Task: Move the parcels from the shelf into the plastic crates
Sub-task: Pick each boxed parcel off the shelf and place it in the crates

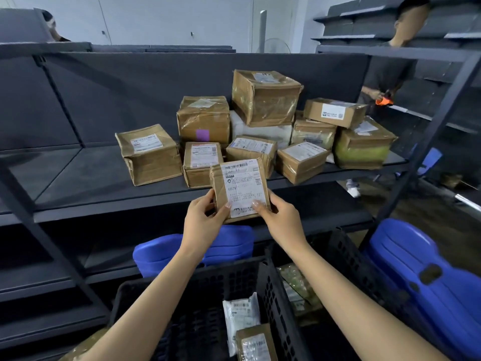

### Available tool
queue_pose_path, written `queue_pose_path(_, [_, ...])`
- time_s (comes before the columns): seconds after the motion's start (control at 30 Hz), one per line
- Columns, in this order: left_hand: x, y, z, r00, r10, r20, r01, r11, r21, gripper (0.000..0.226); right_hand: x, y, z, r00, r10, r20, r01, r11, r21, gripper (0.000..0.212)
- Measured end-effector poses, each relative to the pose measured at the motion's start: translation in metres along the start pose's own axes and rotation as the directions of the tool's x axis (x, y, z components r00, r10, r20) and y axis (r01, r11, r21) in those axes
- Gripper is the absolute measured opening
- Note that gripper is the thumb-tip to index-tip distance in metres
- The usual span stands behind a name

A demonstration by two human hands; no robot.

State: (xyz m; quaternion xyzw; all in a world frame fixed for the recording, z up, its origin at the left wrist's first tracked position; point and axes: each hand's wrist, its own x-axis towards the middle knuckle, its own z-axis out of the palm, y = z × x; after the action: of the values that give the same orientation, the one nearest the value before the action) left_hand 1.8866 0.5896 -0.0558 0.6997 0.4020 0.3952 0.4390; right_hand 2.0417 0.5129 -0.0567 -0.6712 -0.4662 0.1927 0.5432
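- Head view: my left hand (205,220) and right hand (279,217) both clasp one small brown parcel (240,190), thumbs pressed on its face, label turned up toward me, likely so I can read it before sorting.
- The parcel hangs just in front of the shelf (78,178) edge, at about 12 o'clock from my hands, clear of the boards and above the crates.
- Behind it, from 11 to 2 o'clock, the remaining parcels (260,126) sit heaped on the same shelf, smaller boxes in front, larger ones stacked at the back.
- Below, at 6 o'clock, the near black crate (182,295) holds a white mailer (240,316) and a brown box (256,345); a second crate (346,256) at 4 o'clock holds a package I cannot make out well.
- My judgement: the task is early, with most parcels still shelved; next comes lowering this one into a crate.
- Blue plastic items (416,277) stand at 3 o'clock; another person (390,71) works beyond the rack.
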Motion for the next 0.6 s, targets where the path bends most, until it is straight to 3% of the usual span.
queue_pose_path(0.17, [-0.012,0.006,0.065,0.997,-0.074,0.008,0.074,0.993,-0.088,0.041,-0.003,0.037,-0.049,0.992,0.101,-0.075,-0.101,0.995,-0.004,0.038])
queue_pose_path(0.4, [-0.028,0.003,0.177,0.992,-0.118,0.05,0.118,0.993,-0.003,0.048,-0.011,0.111,-0.134,0.978,0.192,-0.08,-0.198,0.977,-0.075,0.035])
queue_pose_path(0.6, [-0.042,-0.004,0.263,0.982,-0.176,0.067,0.171,0.983,0.069,0.052,-0.003,0.17,-0.191,0.975,0.222,0.005,-0.218,0.963,-0.158,0.037])
